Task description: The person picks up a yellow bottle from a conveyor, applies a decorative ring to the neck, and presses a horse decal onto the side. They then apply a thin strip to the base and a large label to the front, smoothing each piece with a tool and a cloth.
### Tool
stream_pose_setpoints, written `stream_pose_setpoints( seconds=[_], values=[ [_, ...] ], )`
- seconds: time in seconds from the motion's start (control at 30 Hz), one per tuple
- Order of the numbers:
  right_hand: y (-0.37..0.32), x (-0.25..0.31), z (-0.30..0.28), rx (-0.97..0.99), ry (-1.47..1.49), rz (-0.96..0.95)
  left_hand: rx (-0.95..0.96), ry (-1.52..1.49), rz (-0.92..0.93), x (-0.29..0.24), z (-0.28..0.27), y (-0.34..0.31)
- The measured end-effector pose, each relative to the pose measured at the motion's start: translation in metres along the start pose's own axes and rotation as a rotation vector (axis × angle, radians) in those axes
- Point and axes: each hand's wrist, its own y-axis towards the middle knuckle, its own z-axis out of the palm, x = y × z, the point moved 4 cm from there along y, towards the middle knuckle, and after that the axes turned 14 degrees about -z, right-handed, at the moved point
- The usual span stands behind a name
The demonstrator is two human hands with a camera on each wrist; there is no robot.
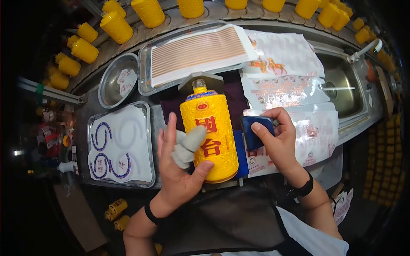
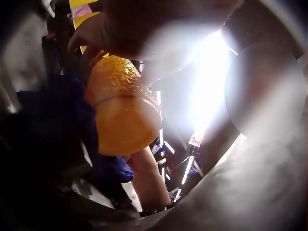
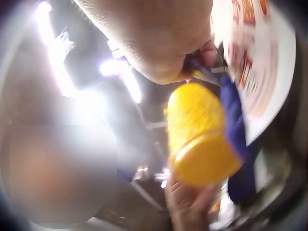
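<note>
A yellow embossed bottle (image 1: 220, 115) with red characters, a clear neck and a blue-patterned shoulder band lies in the middle of the head view, its neck pointing away. My left hand (image 1: 177, 179) is at its left side, fingers extended and the thumb over its lower front. Pale grey covers (image 1: 183, 157) wrap some of those fingers. To the right of the bottle, my right hand (image 1: 279, 143) pinches a flat, dark blue squarish piece (image 1: 252, 137) between thumb and fingers. Both wrist views show the bottle's round base (image 2: 127, 127) between the hands.
A tray (image 1: 152, 170) of curved blue-patterned strips is at left, near a metal bowl (image 1: 102, 87). Behind the bottle, another tray (image 1: 145, 81) bears a striped sheet. Printed decal sheets (image 1: 290, 91) and a sink (image 1: 352, 104) are at right. Yellow bottles (image 1: 116, 27) line a conveyor behind.
</note>
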Motion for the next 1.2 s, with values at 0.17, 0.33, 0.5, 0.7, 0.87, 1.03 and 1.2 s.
stream_pose_setpoints(
  seconds=[0.17,0.33,0.5,0.7,0.87,1.03,1.2],
  values=[
    [-0.008,0.011,0.006,0.051,0.037,-0.005,0.151,0.435,0.179,-0.022,0.002,0.019],
    [-0.017,0.019,0.008,0.070,0.067,0.014,0.231,0.517,0.262,-0.027,0.002,0.012],
    [-0.018,0.030,0.013,0.087,0.068,-0.022,0.239,0.477,0.253,-0.020,0.005,0.000],
    [-0.018,0.019,0.030,0.137,0.025,-0.095,0.093,0.435,0.172,0.004,-0.004,-0.011],
    [-0.017,0.016,0.029,0.120,-0.009,-0.095,0.083,0.387,0.124,0.021,-0.008,-0.023],
    [-0.020,0.015,0.028,0.113,-0.001,-0.053,0.061,0.352,0.101,0.024,-0.013,-0.023],
    [-0.019,0.017,0.030,0.107,-0.035,-0.091,0.059,0.378,0.144,0.005,-0.009,-0.003]
  ],
)
